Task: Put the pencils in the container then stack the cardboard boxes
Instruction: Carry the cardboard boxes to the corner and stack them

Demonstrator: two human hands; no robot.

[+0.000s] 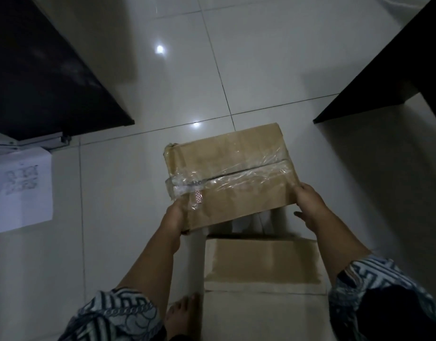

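Hands, left hand (175,215) and right hand (309,205), clamp the near corners of a taped cardboard box (230,173), apparently lifted off the tiled floor (118,193), just beyond the second box (262,262), long axis left-right.

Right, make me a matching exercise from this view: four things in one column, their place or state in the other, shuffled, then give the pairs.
Things:
1. taped cardboard box
2. second cardboard box
3. printed sheet of paper
4. bare foot

Places or states:
A. lying on the tile floor at far left
B. held by both hands, left hand and right hand
C. standing beside the lower box's left edge
D. resting lower in the view, between the forearms

Pairs: 1-B, 2-D, 3-A, 4-C
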